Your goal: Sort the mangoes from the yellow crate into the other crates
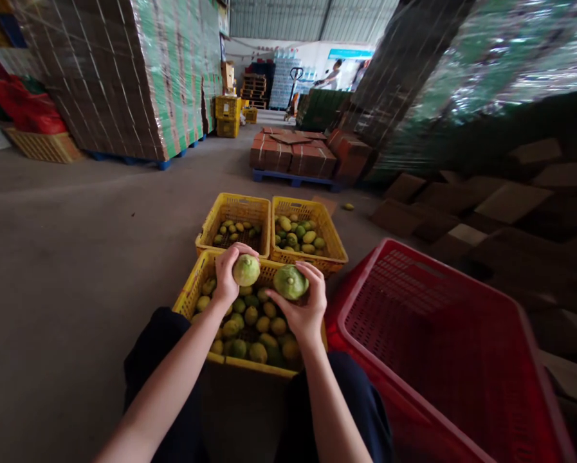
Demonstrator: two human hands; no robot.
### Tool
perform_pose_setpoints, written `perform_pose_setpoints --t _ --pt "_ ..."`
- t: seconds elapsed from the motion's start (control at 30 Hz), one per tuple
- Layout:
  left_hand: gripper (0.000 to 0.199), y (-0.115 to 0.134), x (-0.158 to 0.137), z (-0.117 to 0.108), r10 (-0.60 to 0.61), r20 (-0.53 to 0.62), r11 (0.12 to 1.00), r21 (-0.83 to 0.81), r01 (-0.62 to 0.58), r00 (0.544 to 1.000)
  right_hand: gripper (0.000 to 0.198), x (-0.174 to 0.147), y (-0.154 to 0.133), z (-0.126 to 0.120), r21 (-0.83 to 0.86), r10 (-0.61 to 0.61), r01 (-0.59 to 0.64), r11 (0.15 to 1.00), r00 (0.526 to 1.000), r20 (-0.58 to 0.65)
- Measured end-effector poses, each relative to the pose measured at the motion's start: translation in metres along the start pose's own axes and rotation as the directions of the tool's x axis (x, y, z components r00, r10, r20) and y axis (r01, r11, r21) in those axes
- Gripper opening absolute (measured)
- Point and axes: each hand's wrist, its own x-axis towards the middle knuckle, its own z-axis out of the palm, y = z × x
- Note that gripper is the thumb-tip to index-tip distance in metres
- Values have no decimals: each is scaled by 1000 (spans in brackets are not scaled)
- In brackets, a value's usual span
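My left hand (228, 273) is closed around a pale yellow-green lemon (246, 270), its nipple end turned toward me. In my right hand (312, 302) sits a larger, greener lemon (291, 282), gripped between thumb and fingers. Both are held up, slightly apart, above a yellow plastic crate (186, 292) that stands between my knees. Many green and yellow lemons (251, 315) lie in that crate, some of them hidden by my hands and forearms.
Beyond are two more yellow crates, the left one (206, 225) with fewer lemons, the right one (336, 241) fuller. A red crate (384, 334) stands at my right. Flattened cardboard (510, 199), a loaded blue pallet (295, 180) and wrapped stacks (172, 83) surround the floor. A person (335, 76) is far back.
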Motion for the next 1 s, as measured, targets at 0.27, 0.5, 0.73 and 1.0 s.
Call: perform_pose_setpoints --t 0.27,0.5,0.73,1.0 --pt "18 2 -8 -8 -113 191 992 77 100 975 52 -7 -13 9 -30 -79 82 996 994 71" --pt "28 8 -8 -8 -235 113 972 32 233 965 55 -8 -11 8 -55 -37 39 998 998 41" --pt "35 -6 -1 6 -410 -123 898 -226 376 904 57 -10 -9 19 234 383 -395 889 919 97" --pt "19 -28 3 -2 -658 -320 741 -438 509 682 32 -9 17 45 544 888 -839 19 265 377"
